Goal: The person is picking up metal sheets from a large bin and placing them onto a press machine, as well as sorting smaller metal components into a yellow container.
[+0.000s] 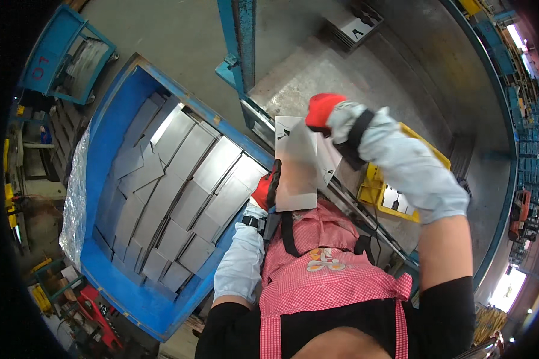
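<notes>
A flat, shiny rectangular metal plate stands in front of my apron, with a small dark cutout near its upper left corner. My left hand, in a red and dark glove, is closed on the plate's left edge. At its upper right corner my right hand, also in a red glove, is curled with its fingers turned down; whether it pinches that corner or something else is hidden. Part of a second metal plate shows behind the first, below my right hand.
To the left, a blue bin holds many stacked metal plates. A yellow crate with plates lies by my right forearm. More plates sit at the far end of the metal-walled container. A blue post rises ahead; a blue cart stands far left.
</notes>
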Available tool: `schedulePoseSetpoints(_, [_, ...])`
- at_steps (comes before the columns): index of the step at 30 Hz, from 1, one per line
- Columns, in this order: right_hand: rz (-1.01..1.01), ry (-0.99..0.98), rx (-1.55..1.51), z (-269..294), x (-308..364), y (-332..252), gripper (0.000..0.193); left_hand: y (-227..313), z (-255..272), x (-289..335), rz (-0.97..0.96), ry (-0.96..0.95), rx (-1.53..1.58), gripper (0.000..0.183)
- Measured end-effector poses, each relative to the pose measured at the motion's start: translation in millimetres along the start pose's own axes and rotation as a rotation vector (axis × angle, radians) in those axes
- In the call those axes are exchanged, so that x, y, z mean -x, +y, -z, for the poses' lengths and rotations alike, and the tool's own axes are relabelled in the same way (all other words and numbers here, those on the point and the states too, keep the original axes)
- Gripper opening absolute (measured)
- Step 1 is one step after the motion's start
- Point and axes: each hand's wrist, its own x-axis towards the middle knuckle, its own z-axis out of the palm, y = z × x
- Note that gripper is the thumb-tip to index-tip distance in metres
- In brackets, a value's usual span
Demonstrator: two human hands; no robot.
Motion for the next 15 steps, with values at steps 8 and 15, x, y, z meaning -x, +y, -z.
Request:
schedulePoseSetpoints(8, [-0.511,-0.058,-0.549,-41,-41,-69,0.032,-32,-11,6,-0.042,0.158,0.073,0.037])
schedulePoseSetpoints(15, [-0.864,0.095,-0.039,-74,79,-95,0.048,24,-29,-1,0.02,0.385,0.211,0.033])
